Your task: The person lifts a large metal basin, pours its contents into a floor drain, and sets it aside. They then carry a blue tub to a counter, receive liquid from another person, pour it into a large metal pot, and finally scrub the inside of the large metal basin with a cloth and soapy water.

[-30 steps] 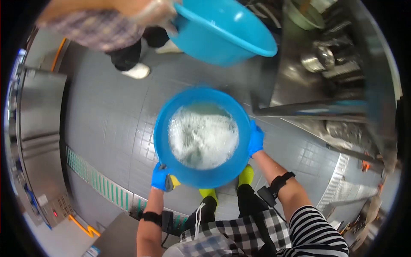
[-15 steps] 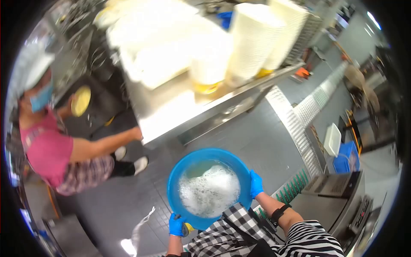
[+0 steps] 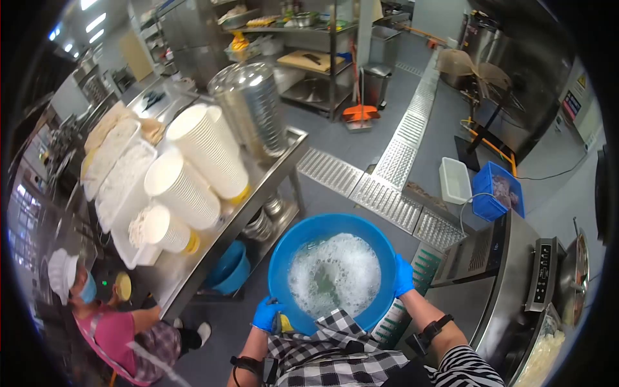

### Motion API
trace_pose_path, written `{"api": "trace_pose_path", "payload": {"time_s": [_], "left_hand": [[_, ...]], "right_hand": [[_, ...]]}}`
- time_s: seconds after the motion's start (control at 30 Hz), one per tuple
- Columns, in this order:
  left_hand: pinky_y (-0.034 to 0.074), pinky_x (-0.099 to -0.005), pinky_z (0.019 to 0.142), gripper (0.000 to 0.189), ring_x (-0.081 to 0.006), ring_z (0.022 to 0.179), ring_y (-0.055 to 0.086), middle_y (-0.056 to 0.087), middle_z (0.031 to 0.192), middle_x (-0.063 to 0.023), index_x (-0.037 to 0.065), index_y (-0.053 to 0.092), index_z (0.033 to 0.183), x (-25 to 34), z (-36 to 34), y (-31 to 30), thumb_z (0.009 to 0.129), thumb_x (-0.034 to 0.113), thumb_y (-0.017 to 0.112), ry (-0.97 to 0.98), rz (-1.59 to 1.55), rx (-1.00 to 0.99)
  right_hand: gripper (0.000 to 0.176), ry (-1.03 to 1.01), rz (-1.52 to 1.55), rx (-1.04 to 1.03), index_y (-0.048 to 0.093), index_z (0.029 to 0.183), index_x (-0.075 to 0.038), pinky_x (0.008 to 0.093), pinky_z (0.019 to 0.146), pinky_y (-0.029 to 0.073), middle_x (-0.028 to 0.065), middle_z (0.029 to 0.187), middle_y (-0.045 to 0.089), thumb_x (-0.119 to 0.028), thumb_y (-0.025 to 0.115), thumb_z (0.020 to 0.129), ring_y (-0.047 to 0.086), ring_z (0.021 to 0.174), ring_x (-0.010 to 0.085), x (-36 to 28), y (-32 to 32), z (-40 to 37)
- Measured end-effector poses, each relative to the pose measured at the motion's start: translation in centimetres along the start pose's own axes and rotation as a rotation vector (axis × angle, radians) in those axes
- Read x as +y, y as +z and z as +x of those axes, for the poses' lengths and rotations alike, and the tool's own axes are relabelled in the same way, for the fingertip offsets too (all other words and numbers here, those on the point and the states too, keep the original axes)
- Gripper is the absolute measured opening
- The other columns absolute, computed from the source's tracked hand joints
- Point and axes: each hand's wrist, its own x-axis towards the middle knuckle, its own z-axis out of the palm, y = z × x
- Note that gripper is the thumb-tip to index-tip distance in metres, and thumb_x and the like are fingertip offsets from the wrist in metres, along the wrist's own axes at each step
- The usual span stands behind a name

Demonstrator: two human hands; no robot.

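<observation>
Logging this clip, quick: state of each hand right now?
Left hand: closed on the blue basin and a yellow item.
Right hand: closed on the basin's right side.

Blue basin (image 3: 278, 258), white foam (image 3: 361, 264); blue gloves (image 3: 403, 276); black-and-white checked apron (image 3: 322, 366); orange dustpan (image 3: 360, 114); pink shirt (image 3: 109, 338).

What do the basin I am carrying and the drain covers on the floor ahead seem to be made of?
The basin looks like glossy blue plastic: evenly colored, with a smooth rounded rim, held by the left hand and right hand. The drain covers look like bare metal, probably stainless steel, judging by their silvery sheen and raised pattern.
</observation>
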Motion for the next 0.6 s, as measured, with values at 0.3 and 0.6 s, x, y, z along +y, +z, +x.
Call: {"api": "trace_pose_path", "payload": {"time_s": [0.3, 0.6], "left_hand": [[0.044, -0.0257, 0.065, 0.034, -0.0166, 0.072, 0.054, 0.055, 0.082, -0.0093, -0.005, 0.051, 0.095, 10.1, 12.8, 15.7, 0.061, -0.006, 0.057, 0.069, 0.137, -0.179], [0.043, -0.0261, 0.066, 0.045, -0.0173, 0.077, 0.053, 0.054, 0.091, -0.0131, -0.009, 0.047, 0.104, 18.4, 27.5, 25.7, 0.061, -0.004, 0.059, 0.035, 0.269, -0.236]], "right_hand": [[0.033, -0.069, 0.225, 0.059, 0.056, 0.083, 0.000, 0.0288, 0.055, 0.043, 0.0077, 0.072, 0.056, -0.030, 0.042, 0.085, 0.051, 0.062, 0.0153, -10.8, -3.8, 12.6], [0.032, 0.026, 0.455, 0.137, 0.058, 0.084, -0.001, 0.0277, 0.054, 0.044, 0.0062, 0.076, 0.057, -0.027, 0.041, 0.086, 0.052, 0.062, 0.0137, -20.2, -2.3, 25.7]]}}
